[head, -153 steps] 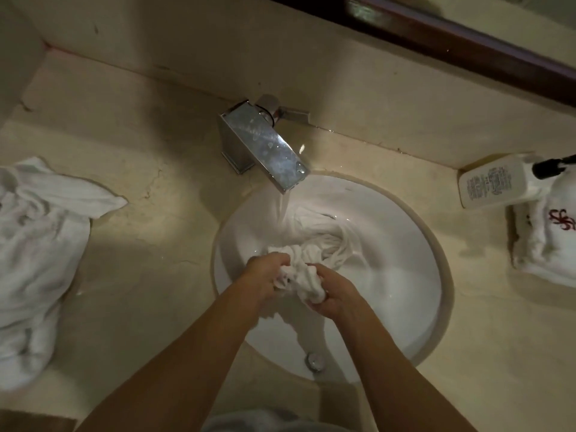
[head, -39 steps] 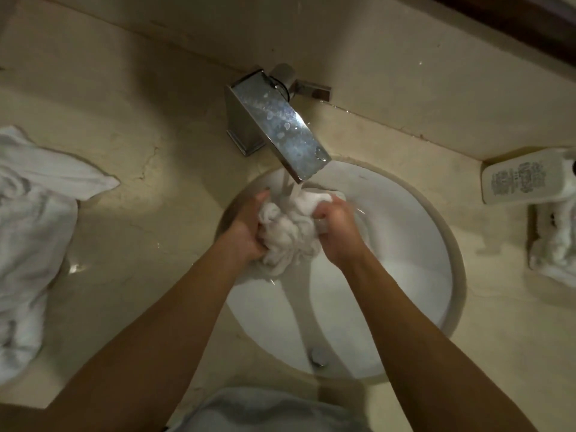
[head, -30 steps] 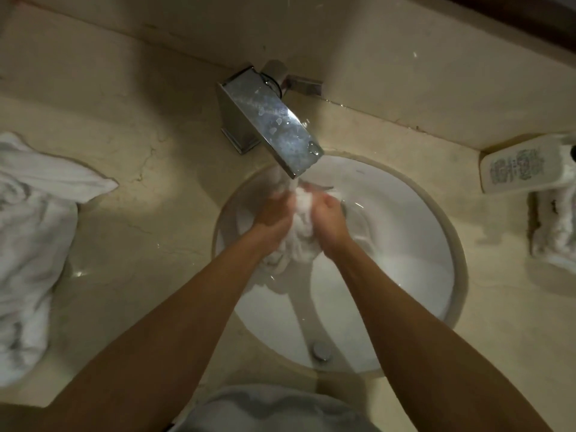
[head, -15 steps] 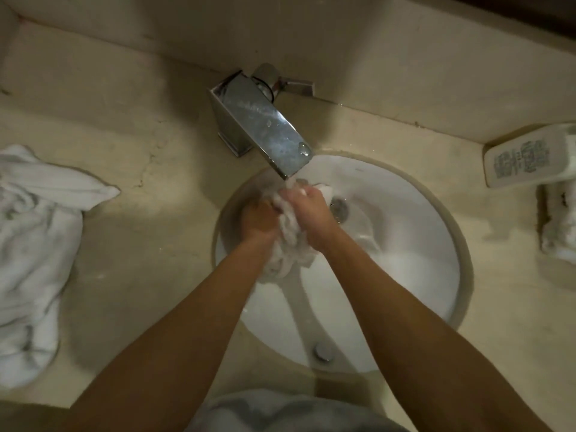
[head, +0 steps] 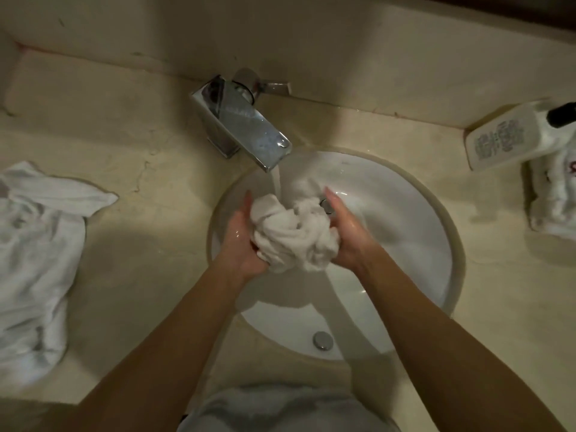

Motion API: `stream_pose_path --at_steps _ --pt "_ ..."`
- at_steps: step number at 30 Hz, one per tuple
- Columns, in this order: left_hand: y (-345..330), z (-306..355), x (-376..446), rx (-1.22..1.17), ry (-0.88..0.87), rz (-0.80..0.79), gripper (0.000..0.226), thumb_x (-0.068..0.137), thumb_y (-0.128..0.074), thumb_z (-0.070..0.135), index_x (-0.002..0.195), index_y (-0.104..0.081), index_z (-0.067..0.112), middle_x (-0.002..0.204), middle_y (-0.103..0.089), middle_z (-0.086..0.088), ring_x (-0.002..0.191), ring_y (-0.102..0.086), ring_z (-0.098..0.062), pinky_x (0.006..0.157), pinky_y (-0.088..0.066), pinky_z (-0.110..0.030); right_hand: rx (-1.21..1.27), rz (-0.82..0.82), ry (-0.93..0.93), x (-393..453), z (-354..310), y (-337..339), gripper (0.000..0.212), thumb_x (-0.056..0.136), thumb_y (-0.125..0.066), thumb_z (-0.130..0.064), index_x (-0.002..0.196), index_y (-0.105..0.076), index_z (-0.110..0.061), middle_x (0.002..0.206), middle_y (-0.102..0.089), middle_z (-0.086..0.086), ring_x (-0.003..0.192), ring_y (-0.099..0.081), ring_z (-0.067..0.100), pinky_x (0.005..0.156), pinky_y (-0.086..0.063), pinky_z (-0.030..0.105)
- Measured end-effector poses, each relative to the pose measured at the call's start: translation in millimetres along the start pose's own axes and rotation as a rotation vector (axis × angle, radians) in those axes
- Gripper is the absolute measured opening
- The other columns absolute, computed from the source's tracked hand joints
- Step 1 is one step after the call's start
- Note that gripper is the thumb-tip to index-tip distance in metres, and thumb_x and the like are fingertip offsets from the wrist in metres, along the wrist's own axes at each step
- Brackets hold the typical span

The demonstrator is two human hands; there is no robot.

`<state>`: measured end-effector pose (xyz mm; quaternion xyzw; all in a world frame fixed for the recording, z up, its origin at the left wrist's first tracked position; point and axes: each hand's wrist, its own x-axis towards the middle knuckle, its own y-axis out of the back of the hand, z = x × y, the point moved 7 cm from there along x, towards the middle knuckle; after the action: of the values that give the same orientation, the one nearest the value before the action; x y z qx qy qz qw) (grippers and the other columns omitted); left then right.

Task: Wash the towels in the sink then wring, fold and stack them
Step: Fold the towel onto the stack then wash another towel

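- Beige stone counter point(head: 131, 244) with a round white sink point(head: 405, 275) set into it; a chrome tap point(head: 243, 126) at the back runs a stream of water.
- Wet towel point(head: 293, 235): white, bunched into a rough ball, held above the basin just under the stream; no clear long axis while crumpled.
- Left hand point(head: 240, 238): cups the ball's left side, palm inward, fingers nearly straight and pointing toward the tap.
- Right hand point(head: 346, 232): presses the ball's right side, fingers straight; both hands equally close, the ball squeezed between the palms.
- Judgement: washing step in hand; wringing calls for drawing the ball out lengthwise first.
- Towel pile point(head: 37, 269): white, loose, on the counter at left, well apart from the sink.
- Bottle point(head: 505, 138): white, lying at right, beside a folded towel point(head: 554, 198).
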<state>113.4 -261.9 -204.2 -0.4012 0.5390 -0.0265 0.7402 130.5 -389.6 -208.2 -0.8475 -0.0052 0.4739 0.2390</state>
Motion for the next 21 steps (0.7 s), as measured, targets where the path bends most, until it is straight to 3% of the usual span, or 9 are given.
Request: stream_pose_path --at_steps 2,3,5,7,10,12,15,18,21 --pt "8.9 -10.8 7.2 0.142 0.070 0.122 0.029 0.094 -0.043 0.033 0.081 -0.061 0.014 0.063 -0.053 0.008 0.039 -0.044 -0.006 0.038 -0.045 -0.018 -0.265 0.138 0.080 11.1 -9.8 -12.5 0.013 0.091 -0.069 -0.026 0.086 -0.072 -0.014 0.102 -0.071 0.018 0.078 -0.068 0.023 0.077 -0.056 0.033" --pt "17.1 -10.2 12.0 0.191 0.033 0.205 0.018 0.093 -0.043 0.014 0.081 -0.055 0.015 0.059 -0.054 0.009 0.035 -0.049 -0.006 0.036 -0.047 -0.019 -0.363 0.185 0.157 14.3 -16.5 -19.5 0.002 0.090 -0.068 -0.017 0.091 -0.067 -0.015 0.095 -0.070 0.014 0.077 -0.066 0.022 0.072 -0.055 0.031" --pt "32.3 6.9 5.7 0.239 -0.151 0.467 0.015 0.092 -0.045 0.008 0.081 -0.051 0.016 0.071 -0.057 0.003 0.046 -0.058 -0.009 0.039 -0.048 -0.020 -0.506 0.127 0.264 15.9 -26.2 -40.1 0.016 0.087 -0.065 -0.009 0.103 -0.065 -0.013 0.087 -0.064 0.006 0.077 -0.062 0.019 0.069 -0.050 0.029" --pt "29.7 3.0 8.9 0.084 -0.050 0.331 0.014 0.091 -0.046 0.022 0.086 -0.057 0.016 0.078 -0.058 -0.001 0.059 -0.056 -0.013 0.048 -0.045 -0.019 -0.612 0.067 0.267 8.1 -33.7 -57.6 0.030 0.090 -0.060 -0.006 0.119 -0.061 -0.006 0.091 -0.059 0.004 0.074 -0.056 0.013 0.064 -0.047 0.020" --pt "19.7 7.3 6.4 -0.029 0.048 0.161 0.024 0.078 -0.055 0.031 0.092 -0.065 0.014 0.083 -0.059 0.003 0.059 -0.047 -0.011 0.055 -0.025 -0.015 -0.725 0.122 0.243 16.6 -42.5 -56.9 0.016 0.096 -0.057 -0.016 0.111 -0.060 -0.020 0.084 -0.058 -0.010 0.082 -0.055 0.012 0.063 -0.047 0.014" --pt "12.9 26.4 16.6 -0.112 -0.118 0.076 0.019 0.084 -0.051 0.028 0.092 -0.065 0.016 0.084 -0.060 0.003 0.061 -0.052 -0.016 0.056 -0.032 -0.018 -0.747 0.153 0.262 25.2 -39.7 -61.1 0.012 0.097 -0.060 -0.027 0.096 -0.065 -0.016 0.085 -0.067 -0.006 0.086 -0.063 0.018 0.076 -0.053 0.024" --pt "4.5 46.5 21.4 -0.255 -0.382 0.093 0.038 0.097 -0.036 0.022 0.090 -0.070 0.006 0.089 -0.068 -0.014 0.091 -0.065 -0.030 0.086 -0.051 -0.032 -0.944 0.160 0.301 34.7 -27.2 -76.9 0.033 0.101 -0.052 -0.037 0.097 -0.071 -0.011 0.097 -0.074 0.012 0.095 -0.068 0.028 0.090 -0.053 0.041" --pt "2.0 40.7 24.6 0.259 -0.417 0.326 0.029 0.103 -0.042 0.026 0.115 -0.060 0.008 0.097 -0.064 -0.003 0.102 -0.062 -0.024 0.090 -0.047 -0.034 -1.164 0.310 0.339 47.2 -36.5 -58.2 0.038 0.106 -0.040 -0.030 0.108 -0.066 -0.002 0.109 -0.068 0.021 0.103 -0.063 0.034 0.086 -0.047 0.039" --pt "-17.1 44.6 18.5 0.717 -0.598 0.303 0.020 0.102 -0.047 0.016 0.121 -0.050 0.020 0.095 -0.056 0.012 0.086 -0.057 -0.003 0.072 -0.046 -0.022 -1.009 0.443 0.261 60.6 -46.2 -32.7 0.029 0.102 -0.041 -0.024 0.107 -0.062 -0.005 0.110 -0.067 0.023 0.104 -0.064 0.038 0.088 -0.053 0.045"
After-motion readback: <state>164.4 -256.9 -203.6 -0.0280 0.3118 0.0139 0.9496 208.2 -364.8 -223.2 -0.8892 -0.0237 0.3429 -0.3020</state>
